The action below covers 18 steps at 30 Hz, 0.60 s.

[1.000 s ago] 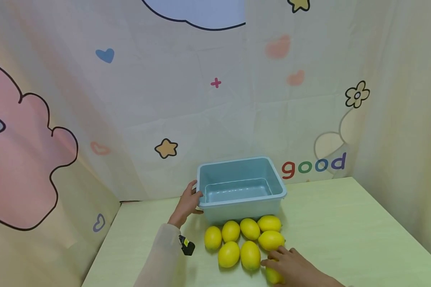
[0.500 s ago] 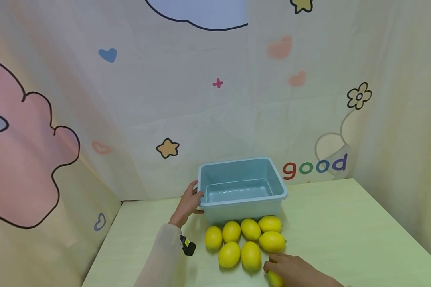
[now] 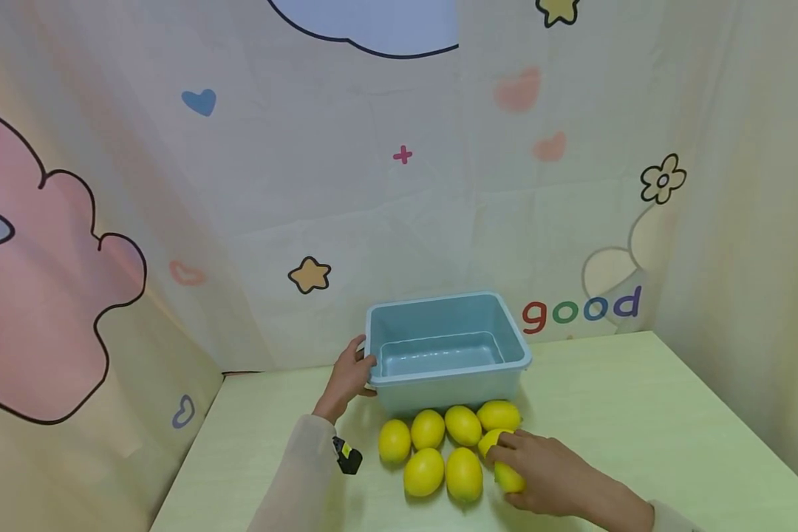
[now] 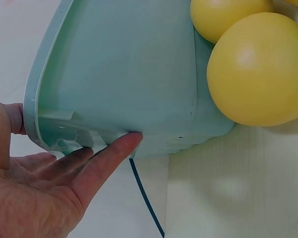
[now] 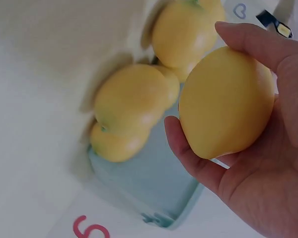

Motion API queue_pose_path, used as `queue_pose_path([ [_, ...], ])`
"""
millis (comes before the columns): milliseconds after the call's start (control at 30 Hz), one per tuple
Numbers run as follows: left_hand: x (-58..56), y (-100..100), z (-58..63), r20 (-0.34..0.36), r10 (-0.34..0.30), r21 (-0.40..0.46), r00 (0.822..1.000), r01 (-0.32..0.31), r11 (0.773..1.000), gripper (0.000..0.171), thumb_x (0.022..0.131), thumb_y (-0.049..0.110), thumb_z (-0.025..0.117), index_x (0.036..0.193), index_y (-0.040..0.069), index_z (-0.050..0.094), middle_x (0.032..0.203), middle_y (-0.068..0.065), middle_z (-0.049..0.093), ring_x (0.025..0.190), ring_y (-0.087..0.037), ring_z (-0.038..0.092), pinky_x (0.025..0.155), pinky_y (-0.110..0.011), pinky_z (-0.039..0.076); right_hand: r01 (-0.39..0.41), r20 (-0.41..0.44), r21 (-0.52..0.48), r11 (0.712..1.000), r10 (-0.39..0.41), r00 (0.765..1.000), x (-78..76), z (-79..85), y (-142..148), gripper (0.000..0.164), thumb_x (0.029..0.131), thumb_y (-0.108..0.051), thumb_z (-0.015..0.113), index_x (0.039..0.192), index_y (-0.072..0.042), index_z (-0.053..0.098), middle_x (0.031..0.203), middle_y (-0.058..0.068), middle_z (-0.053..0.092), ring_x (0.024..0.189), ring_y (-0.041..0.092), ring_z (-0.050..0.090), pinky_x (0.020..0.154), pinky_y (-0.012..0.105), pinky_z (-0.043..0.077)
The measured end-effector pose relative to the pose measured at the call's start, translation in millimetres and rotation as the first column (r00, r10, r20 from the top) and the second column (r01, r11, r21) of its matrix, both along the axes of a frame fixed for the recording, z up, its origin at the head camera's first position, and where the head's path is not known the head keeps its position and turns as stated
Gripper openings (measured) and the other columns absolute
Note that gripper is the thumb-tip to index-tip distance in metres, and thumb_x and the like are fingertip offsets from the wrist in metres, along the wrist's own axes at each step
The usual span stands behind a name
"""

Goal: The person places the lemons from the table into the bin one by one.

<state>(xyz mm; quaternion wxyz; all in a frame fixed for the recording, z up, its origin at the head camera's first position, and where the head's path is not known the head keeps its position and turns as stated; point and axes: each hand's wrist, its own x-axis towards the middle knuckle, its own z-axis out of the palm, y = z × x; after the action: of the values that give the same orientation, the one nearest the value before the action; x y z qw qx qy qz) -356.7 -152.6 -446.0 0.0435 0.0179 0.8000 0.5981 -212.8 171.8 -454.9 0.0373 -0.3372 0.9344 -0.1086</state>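
Note:
A light blue plastic bin (image 3: 448, 395) stands against the back curtain, its visible floor bare. My left hand (image 3: 348, 378) grips the bin's left end, thumb over the rim and fingers against the outer wall, as the left wrist view also shows (image 4: 54, 183). In my right hand (image 3: 550, 473) is a yellow lemon (image 5: 226, 104), held between thumb and curled fingers above the table. Several more lemons (image 3: 464, 474) lie in two loose rows in front of the bin. One of them (image 3: 493, 443) is partly covered by my right hand.
The pale green tabletop (image 3: 645, 421) extends to both sides of the bin. A printed curtain (image 3: 399, 222) hangs close behind it and along the sides. A small black device (image 3: 348, 456) sits at my left wrist.
My right hand has closed round the nearest lemon, lifted it and carried it a little away from me towards the bin. The left hand and the bin have stayed put.

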Motion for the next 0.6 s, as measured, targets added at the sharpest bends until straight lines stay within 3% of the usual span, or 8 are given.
queue_pose_path([
  [267, 1.7, -1.3, -0.3, -0.01, 0.004, 0.011, 1.0, -0.004, 1.0, 0.065, 0.097, 0.02, 0.047, 0.157, 0.013, 0.021, 0.156, -0.023, 0.034, 0.127, -0.046, 0.052, 0.072, -0.052, 0.06, -0.006, -0.166, -0.036, 0.999, 0.0, 0.986, -12.7, 30.6, -2.5, 0.041, 0.076, -0.033, 0.082, 0.112, -0.025, 0.065, 0.107, -0.006, 0.062, 0.089, 0.013, 0.058, 0.069, 0.032, 0.056],
  [600, 1.1, -3.0, -0.8, 0.001, -0.006, 0.044, 1.0, 0.006, 0.999, 0.067, 0.096, 0.021, 0.049, 0.157, 0.016, 0.021, 0.158, -0.022, 0.032, 0.13, -0.046, 0.05, 0.073, -0.054, 0.059, -0.018, -0.251, -0.059, 0.998, 0.002, 0.968, -25.5, 49.9, -10.9, 0.038, 0.077, -0.032, 0.081, 0.11, -0.019, 0.066, 0.106, -0.004, 0.063, 0.089, 0.015, 0.058, 0.073, 0.034, 0.057],
])
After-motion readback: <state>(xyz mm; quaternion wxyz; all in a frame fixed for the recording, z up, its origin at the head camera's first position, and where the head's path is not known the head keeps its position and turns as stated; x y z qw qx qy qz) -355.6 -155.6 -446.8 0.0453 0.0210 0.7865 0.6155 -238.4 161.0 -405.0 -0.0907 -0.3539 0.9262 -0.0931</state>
